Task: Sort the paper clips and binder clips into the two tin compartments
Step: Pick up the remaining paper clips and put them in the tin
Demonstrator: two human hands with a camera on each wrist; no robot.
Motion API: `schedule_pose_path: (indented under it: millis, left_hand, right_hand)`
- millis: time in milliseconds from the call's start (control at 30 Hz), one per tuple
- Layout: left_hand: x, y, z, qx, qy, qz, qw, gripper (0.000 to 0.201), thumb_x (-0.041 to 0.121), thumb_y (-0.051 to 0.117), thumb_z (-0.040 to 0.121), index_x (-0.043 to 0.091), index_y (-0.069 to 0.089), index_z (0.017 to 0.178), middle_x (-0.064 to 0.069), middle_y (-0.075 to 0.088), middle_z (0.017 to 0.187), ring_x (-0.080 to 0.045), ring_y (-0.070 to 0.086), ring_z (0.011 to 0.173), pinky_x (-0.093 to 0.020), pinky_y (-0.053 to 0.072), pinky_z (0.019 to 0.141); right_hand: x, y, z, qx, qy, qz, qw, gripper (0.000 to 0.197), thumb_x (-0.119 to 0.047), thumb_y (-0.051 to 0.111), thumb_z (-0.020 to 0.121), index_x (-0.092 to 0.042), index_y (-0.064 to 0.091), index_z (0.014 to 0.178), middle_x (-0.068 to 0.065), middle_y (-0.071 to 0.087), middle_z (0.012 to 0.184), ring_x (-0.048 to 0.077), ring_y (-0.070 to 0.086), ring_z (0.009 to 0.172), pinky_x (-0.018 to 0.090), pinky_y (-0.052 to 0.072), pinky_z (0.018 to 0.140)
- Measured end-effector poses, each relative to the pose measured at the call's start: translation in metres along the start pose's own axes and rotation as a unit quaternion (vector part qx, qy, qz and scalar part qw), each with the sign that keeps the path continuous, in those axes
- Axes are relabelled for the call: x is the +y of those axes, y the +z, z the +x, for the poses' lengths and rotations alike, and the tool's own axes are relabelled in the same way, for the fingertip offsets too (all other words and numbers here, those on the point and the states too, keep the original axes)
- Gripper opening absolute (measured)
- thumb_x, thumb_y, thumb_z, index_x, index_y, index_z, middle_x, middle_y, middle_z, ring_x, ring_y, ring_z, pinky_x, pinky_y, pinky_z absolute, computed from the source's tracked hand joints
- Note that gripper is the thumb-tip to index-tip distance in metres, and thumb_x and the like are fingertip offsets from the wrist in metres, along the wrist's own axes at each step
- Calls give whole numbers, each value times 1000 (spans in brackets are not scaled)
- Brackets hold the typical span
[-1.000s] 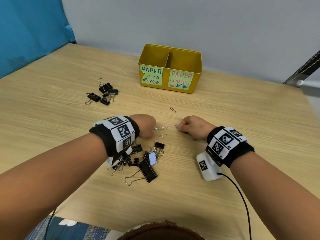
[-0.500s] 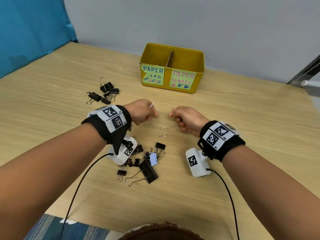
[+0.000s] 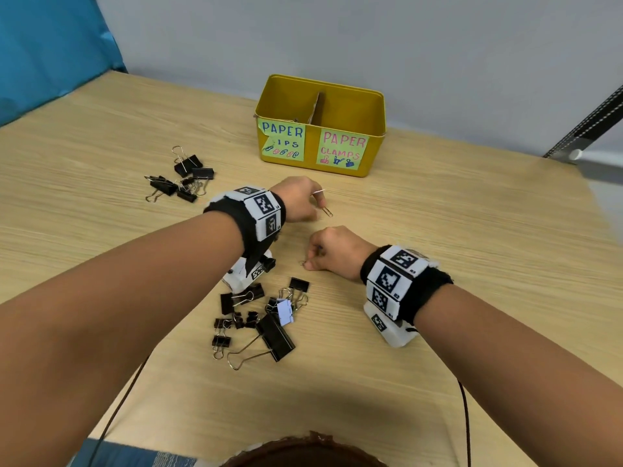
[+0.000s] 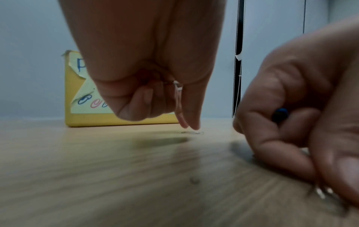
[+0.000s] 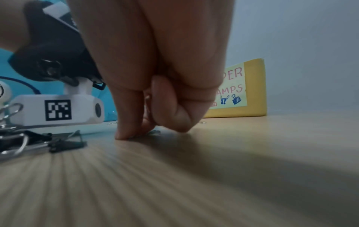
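The yellow tin [image 3: 371,143] stands at the back, split by a cardboard divider, with a "paper clips" label on the left and "paper clamps" on the right. My left hand [image 3: 320,205] holds a pale paper clip [image 3: 319,192] in its curled fingers, and its fingertips [image 4: 194,126] point down at a paper clip [image 3: 327,212] lying on the table. My right hand [image 3: 308,264] is lower, pinching a paper clip [image 3: 303,263] against the wood. Something small and blue [image 4: 279,114] sits inside its curled fingers. In the right wrist view the fingertips [image 5: 124,135] press on that clip [image 5: 154,132].
A pile of black binder clips [image 3: 266,318], one large, lies just below my hands. A second group of binder clips [image 3: 182,178] sits at the far left. The wooden table [image 3: 472,230] runs to a grey wall; a blue curtain [image 3: 40,45] hangs at left.
My left hand has moved forward and right to the far paper clip, still holding its clip. My right hand has drawn back and down to a clip near the binder clip pile.
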State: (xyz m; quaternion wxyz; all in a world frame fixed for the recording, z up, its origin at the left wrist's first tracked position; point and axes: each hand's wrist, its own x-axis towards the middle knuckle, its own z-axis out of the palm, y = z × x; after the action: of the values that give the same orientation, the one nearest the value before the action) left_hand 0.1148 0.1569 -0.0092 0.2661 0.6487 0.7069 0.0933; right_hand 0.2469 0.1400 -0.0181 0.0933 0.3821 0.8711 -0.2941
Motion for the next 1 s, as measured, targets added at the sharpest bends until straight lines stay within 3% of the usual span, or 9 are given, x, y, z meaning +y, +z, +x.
schedule_pose_path:
  millis: [100,200,333,400,467,567,733,833,1000]
  left_hand:
    - [0,5,4,-13,13,16,1000,28,14,65,82,14,65,110,0,48,92,-14,45,88,-22,34,78]
    - [0,7,7,-11,13,24,1000,22,13,66,81,13,65,103,0,50,91,-15,47,87,-23,36,76]
    - [0,9,9,-23,10,39,999,14,14,64,82,11,66,95,-9,65,97,-25,59,98,-29,43,78]
    - [1,10,10,-31,4,42,999,18,14,62,83,7,67,99,-12,68,106,-28,61,102,-31,45,83]
    - [2,11,10,-39,-1,47,998,19,14,60,85,6,66,101,-13,67,108,-28,60,104,-31,45,84]
    - [2,11,11,-36,3,50,998,7,14,59,85,12,61,91,-10,63,100,-28,59,102,-32,45,83]
    - [2,11,10,-19,6,40,999,9,17,65,81,16,56,83,-1,54,86,-20,50,83,-27,38,72]
    - [4,12,8,-36,-2,51,998,3,12,58,83,10,58,85,-9,58,89,-23,51,83,-31,42,73]
    - [8,7,4,-89,-31,103,990,29,15,51,90,-4,59,110,-15,56,97,-24,48,87,-36,46,84]
  right_hand:
    - [1,4,-2,-24,2,-29,999,28,-23,55,92,-3,61,110,13,63,115,22,55,100,25,39,82]
    - [6,1,-3,-14,12,-13,1000,29,-25,49,94,-2,59,110,14,63,112,27,57,104,31,43,86]
    - [20,-14,-4,32,48,169,984,10,-16,51,93,-17,52,83,1,55,78,9,50,61,12,39,43]
    - [27,-22,-4,36,73,237,968,14,-5,48,92,-18,52,87,-1,55,71,-2,47,41,13,35,34]
    - [29,-26,-5,35,95,236,966,17,-4,44,92,-17,55,91,-1,52,69,1,43,40,16,34,36]
    - [26,-26,-3,63,109,201,972,27,-9,39,92,-18,54,72,-4,45,64,8,38,51,9,30,30]
    - [19,-12,2,87,107,34,990,24,-26,57,88,-7,64,99,10,62,102,23,56,94,23,38,74]
    - [15,-3,4,110,135,25,984,38,-36,71,78,-5,65,99,9,65,103,22,59,95,29,46,78]
    - [7,6,7,120,156,37,980,28,-18,66,83,1,67,103,17,67,112,29,63,103,32,52,86]
